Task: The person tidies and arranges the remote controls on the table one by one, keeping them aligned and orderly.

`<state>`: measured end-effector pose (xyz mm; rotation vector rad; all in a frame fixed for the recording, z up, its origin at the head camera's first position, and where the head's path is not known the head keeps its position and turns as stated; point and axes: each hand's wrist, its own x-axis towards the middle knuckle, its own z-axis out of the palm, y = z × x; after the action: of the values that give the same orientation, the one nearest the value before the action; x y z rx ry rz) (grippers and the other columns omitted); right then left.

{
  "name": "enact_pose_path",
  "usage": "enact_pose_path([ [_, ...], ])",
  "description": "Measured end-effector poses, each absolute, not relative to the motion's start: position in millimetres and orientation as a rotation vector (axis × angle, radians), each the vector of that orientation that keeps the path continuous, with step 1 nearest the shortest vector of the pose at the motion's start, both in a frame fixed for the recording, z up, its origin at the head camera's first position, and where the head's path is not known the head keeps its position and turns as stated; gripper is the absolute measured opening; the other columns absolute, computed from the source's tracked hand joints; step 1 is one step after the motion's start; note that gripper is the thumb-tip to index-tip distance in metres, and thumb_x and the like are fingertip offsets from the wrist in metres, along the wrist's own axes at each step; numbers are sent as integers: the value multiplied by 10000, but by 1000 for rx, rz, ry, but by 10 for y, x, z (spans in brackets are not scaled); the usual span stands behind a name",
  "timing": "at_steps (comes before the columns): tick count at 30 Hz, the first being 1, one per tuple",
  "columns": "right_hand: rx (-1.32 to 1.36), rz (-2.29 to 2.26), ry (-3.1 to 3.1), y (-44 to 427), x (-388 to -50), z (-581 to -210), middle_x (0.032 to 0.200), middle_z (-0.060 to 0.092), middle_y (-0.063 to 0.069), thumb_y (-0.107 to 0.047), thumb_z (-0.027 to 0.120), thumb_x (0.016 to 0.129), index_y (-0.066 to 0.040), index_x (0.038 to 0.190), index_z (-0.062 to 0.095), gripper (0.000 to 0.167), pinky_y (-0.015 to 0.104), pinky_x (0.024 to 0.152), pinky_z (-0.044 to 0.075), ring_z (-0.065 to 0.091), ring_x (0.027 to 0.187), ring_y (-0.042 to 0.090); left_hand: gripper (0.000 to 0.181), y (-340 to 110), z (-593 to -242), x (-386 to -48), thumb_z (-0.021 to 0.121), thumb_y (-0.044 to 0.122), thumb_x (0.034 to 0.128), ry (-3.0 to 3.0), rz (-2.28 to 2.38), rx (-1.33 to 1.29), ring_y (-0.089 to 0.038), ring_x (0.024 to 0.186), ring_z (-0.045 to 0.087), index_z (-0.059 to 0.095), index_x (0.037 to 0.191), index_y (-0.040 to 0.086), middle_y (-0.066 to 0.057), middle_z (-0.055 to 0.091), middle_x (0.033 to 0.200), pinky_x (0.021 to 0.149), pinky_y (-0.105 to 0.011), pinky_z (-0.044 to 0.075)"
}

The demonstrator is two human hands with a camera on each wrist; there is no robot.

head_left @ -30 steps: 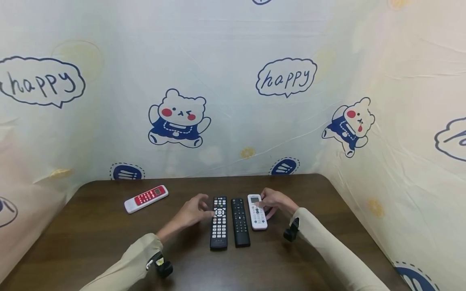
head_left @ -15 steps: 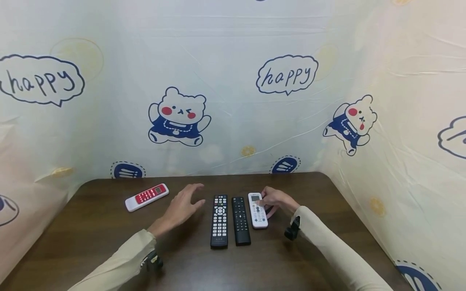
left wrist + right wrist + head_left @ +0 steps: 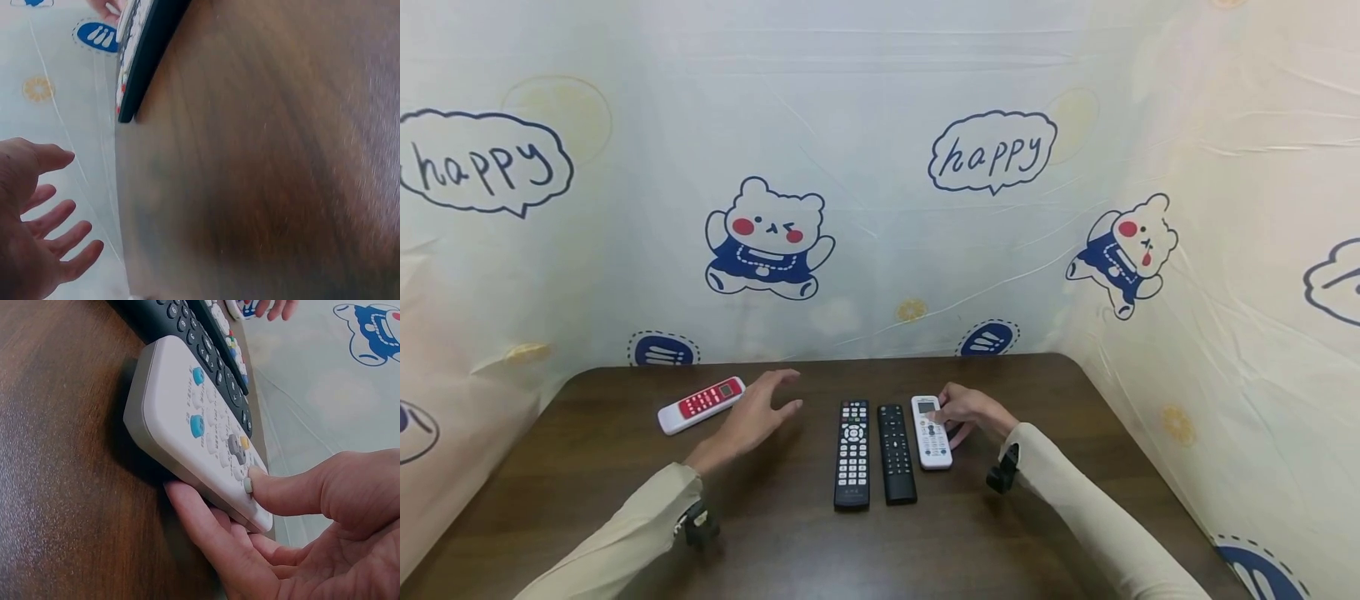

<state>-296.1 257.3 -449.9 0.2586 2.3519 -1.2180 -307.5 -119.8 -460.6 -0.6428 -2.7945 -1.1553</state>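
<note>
My right hand (image 3: 973,412) grips a white remote control (image 3: 933,446) by its right side. In the right wrist view the thumb presses on its button face, and the fingers curl along its edge. My left hand (image 3: 748,422) holds nothing; its fingers are spread and relaxed, as the left wrist view also shows. Just beyond that hand lies a white remote with a red face (image 3: 700,407), tilted on the table and partly covered by the hand. Two black remotes stand side by side: one with white buttons (image 3: 852,467) and a slimmer one (image 3: 897,467) next to the white remote.
The dark wooden table (image 3: 775,542) has rounded back corners. A printed curtain (image 3: 880,250) with bears and speech bubbles hangs right behind the table and along its sides. Each wrist carries a small black camera, such as the left one (image 3: 700,527).
My left hand has let go of the black remote with white buttons and moved left toward the red-faced remote, its fingers opening. My right hand stays on the white remote.
</note>
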Motion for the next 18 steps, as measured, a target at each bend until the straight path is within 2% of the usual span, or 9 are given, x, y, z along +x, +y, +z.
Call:
enact_pose_path([
  [7,266,-1222,2348,2579,-2971,-4500,1078,616,203,-104,730,984,9,1264,486,389,387,696,673,697,927,313,530,-1344,-4547,-3136,690,166,1023,-2763,-1382,-619,-495,1364,526,496,1485,-9,-283,542,1480,1108,-644,478],
  [18,285,-1228,2347,2577,-2964,-4510,1096,608,206,-92,729,980,4,1257,492,377,395,711,674,689,937,316,528,-1525,-4533,-3227,671,170,1034,-2748,-1301,-606,-480,1370,507,481,1493,-10,-286,547,1468,1125,-668,445],
])
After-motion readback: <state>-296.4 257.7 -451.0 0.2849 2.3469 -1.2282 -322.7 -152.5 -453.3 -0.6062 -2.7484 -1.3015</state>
